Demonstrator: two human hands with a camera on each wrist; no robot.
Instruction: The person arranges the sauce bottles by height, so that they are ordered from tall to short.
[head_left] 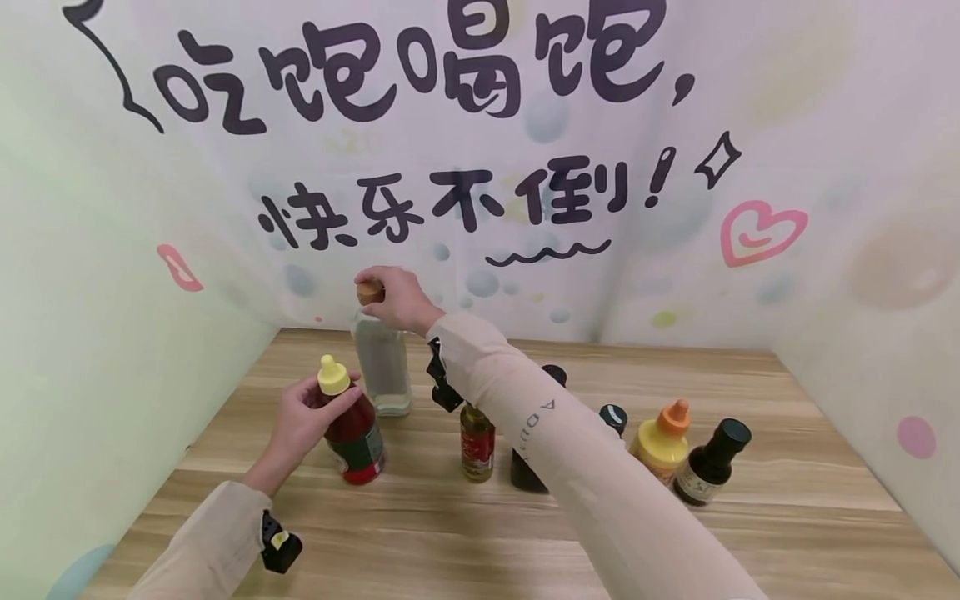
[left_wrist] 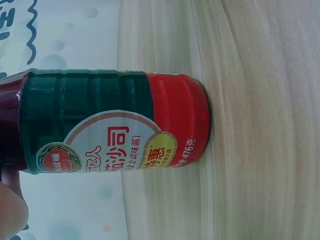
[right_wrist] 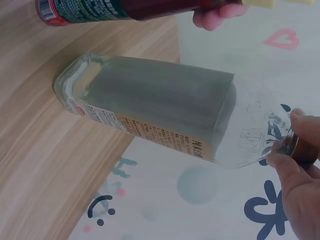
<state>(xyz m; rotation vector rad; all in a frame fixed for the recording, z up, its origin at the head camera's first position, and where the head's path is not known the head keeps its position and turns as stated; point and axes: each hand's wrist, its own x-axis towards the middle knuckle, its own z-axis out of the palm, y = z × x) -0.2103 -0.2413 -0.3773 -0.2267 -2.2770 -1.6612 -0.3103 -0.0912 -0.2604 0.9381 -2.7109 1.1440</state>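
Note:
On the left of the table stands a ketchup bottle (head_left: pixel 358 450) with a yellow nozzle cap, upright. My left hand (head_left: pixel 300 412) grips it just below the cap, the thumb across the near side. The left wrist view shows the green and red label of the ketchup bottle (left_wrist: pixel 100 120) close up. Behind it is a tall clear glass bottle (head_left: pixel 384 367), nearly full of clear liquid. At its top my right hand (head_left: pixel 401 298) holds the brown cap (head_left: pixel 370 292) between thumb and fingers. The right wrist view shows fingertips right at the neck of the glass bottle (right_wrist: pixel 160 100).
Beneath and beside my right forearm stand a small red-labelled bottle (head_left: pixel 477 442) and a dark bottle (head_left: pixel 528 473), partly hidden. Further right are a yellow bottle with an orange tip (head_left: pixel 660 450) and a dark sauce bottle (head_left: pixel 705 475). A printed backdrop (head_left: pixel 675 292) rises behind the wooden table (head_left: pixel 420 542).

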